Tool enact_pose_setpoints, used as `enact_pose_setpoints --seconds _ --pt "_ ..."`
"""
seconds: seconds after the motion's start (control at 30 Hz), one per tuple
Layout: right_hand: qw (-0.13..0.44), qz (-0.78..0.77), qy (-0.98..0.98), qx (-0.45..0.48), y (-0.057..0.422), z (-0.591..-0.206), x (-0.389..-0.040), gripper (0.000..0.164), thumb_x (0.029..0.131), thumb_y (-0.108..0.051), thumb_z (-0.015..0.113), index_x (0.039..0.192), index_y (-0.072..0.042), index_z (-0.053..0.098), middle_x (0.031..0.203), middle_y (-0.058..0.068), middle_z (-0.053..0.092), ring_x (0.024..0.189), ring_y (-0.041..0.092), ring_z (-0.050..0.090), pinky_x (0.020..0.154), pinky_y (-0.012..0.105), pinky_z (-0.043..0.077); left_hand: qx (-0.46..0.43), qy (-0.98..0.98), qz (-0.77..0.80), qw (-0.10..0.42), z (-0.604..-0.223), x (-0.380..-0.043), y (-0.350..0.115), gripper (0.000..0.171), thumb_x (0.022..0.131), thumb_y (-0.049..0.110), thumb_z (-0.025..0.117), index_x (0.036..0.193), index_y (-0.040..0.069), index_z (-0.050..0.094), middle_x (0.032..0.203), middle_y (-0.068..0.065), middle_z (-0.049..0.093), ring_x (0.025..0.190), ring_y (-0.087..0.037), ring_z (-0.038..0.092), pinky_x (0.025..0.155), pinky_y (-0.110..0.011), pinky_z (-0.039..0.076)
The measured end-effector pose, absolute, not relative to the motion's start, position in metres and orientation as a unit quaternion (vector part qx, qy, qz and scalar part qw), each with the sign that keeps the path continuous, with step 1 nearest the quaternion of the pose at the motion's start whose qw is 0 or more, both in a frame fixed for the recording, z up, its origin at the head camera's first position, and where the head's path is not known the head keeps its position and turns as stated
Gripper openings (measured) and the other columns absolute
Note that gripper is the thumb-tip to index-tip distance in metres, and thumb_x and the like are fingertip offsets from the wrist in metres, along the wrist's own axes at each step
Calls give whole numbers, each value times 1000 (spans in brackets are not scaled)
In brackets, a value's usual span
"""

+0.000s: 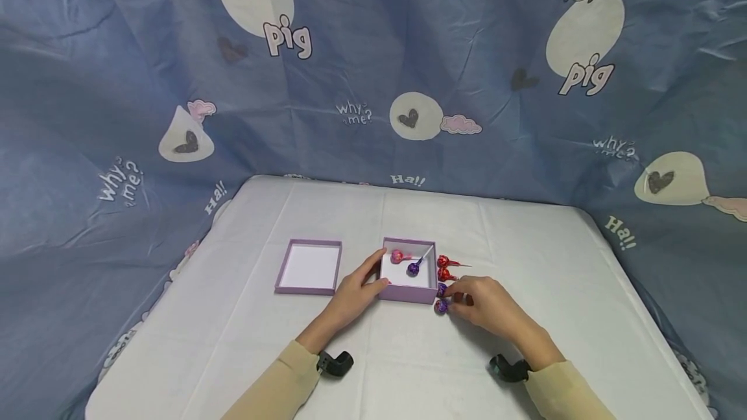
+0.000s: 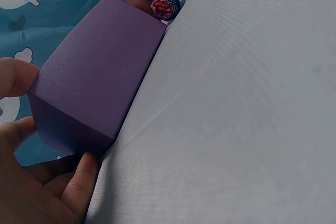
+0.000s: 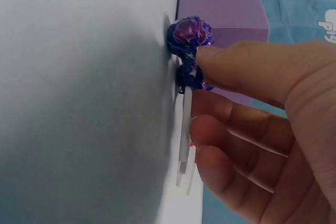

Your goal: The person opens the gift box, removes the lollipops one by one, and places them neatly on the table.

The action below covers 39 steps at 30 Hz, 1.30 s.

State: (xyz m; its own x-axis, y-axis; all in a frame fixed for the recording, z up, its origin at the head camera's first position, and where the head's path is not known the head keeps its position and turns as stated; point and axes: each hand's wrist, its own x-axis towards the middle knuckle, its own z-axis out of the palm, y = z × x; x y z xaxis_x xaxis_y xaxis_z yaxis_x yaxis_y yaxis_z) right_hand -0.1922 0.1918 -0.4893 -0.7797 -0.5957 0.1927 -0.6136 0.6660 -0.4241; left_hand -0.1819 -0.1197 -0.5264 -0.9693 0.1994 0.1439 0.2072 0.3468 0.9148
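My left hand (image 1: 353,293) grips the left side of a lidless purple box (image 1: 408,295), thumb near its front corner and fingers towards the back. Inside the box lie a pink-red lollipop (image 1: 397,256) and a purple lollipop (image 1: 413,269) with a white stick. At the box's right side, my right hand (image 1: 487,303) pinches the nearest purple-wrapped lollipop (image 3: 190,34) by its wrapper neck, thumb against it and fingers partly hidden behind. Just beyond it lies another purple lollipop (image 1: 441,290). Farther back are two red lollipops, one (image 1: 443,261) behind the other (image 1: 445,275).
Left of the box, a shallow purple-edged lid (image 1: 308,290) lies with its white inside up. Everything stands on a white-covered table (image 1: 245,336). A blue printed curtain (image 1: 327,148) hangs behind and beside it.
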Motion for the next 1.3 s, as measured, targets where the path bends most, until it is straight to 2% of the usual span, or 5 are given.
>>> enact_pose_setpoints --seconds 0.17,0.6,1.03,1.3 --pt "25 236 -913 331 192 -485 -192 17 84 -13 82 100 -18 78 82 -20 62 69 0 54 60 22 49 -121 -824 -553 5 -525 -182 -120 64 98 27 66 156 34 39 154 2 44 143 -16 36 119 -39 27" --pt "11 246 -914 323 187 -481 -193 12 89 -15 78 99 -21 77 83 -20 63 66 1 53 59 23 48 -124 -825 -552 7 -529 -182 -119 64 99 28 65 156 33 38 154 0 45 144 -20 35 119 -44 25" --pt "24 251 -908 334 181 -482 -197 13 88 -15 79 98 -23 77 85 -20 64 73 0 56 65 23 50 -126 -831 -541 3 -526 -182 -120 64 99 29 65 157 34 37 154 3 44 144 -17 35 119 -42 27" --pt "8 242 -911 333 178 -482 -199 9 89 -19 78 98 -23 76 83 -21 62 72 1 55 66 24 49 -130 -825 -551 5 -526 -184 -119 65 99 27 65 157 32 37 155 0 43 144 -19 35 119 -42 27"
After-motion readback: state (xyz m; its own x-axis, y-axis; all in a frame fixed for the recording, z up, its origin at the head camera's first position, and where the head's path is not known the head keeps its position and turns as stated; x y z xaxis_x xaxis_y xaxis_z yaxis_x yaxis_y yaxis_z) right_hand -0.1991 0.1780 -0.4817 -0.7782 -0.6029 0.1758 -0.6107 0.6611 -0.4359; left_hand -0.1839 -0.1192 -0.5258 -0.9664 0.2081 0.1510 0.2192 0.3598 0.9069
